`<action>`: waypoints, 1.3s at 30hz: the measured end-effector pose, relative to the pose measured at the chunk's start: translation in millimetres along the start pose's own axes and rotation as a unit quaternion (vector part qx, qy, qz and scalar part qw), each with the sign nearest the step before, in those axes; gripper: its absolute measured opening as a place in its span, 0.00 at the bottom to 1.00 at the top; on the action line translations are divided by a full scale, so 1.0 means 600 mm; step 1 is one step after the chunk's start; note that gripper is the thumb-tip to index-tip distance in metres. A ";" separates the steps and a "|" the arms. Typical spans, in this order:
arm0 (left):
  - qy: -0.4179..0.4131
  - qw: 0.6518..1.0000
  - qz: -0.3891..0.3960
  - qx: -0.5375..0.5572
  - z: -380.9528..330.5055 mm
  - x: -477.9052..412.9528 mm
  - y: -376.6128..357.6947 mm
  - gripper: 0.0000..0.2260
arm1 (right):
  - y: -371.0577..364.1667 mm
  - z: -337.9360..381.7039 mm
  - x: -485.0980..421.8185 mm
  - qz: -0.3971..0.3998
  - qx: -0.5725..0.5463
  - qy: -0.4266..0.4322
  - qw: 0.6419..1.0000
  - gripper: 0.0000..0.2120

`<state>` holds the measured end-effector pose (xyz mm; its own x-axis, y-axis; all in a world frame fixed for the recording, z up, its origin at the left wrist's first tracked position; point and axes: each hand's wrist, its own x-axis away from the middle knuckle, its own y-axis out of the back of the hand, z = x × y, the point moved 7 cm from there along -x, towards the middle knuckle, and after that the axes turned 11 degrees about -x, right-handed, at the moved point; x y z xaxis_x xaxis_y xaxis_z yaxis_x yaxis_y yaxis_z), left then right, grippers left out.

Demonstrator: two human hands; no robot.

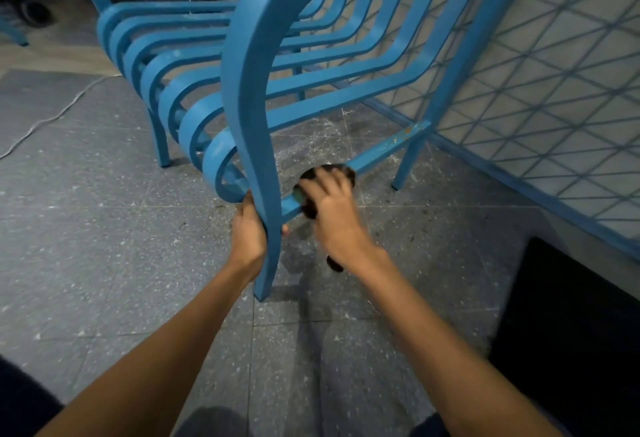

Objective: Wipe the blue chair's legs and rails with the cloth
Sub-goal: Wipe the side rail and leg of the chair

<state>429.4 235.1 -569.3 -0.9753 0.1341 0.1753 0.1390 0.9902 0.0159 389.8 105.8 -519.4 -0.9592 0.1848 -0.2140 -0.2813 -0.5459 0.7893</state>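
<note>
A blue slatted chair [242,97] stands on the grey floor in front of me. My left hand [247,228] grips its near front leg [268,263] from the left, fingers curled behind it. My right hand [332,208] holds a dark cloth [341,173] wrapped over the low side rail [388,151], close to where the rail meets the near leg. A tail of the cloth hangs below my right wrist. The rail runs back to the rear leg [407,166] and shows small rust spots near that end.
A tiled wall with a blue base strip [519,187] runs along the right, close behind the chair. A black mat [571,315] lies at the lower right. A white cable [52,118] crosses the floor on the left. The speckled floor under the chair is dusty.
</note>
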 end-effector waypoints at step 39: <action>0.020 0.988 0.151 -0.019 -0.048 -0.136 0.106 0.12 | -0.009 -0.012 -0.057 0.053 0.106 -0.130 0.984 0.24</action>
<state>522.9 285.8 -554.5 -0.8813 0.4204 0.2159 0.4293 0.9031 -0.0062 424.0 96.6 -520.2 -0.9356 0.3529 0.0089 -0.1408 -0.3964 0.9072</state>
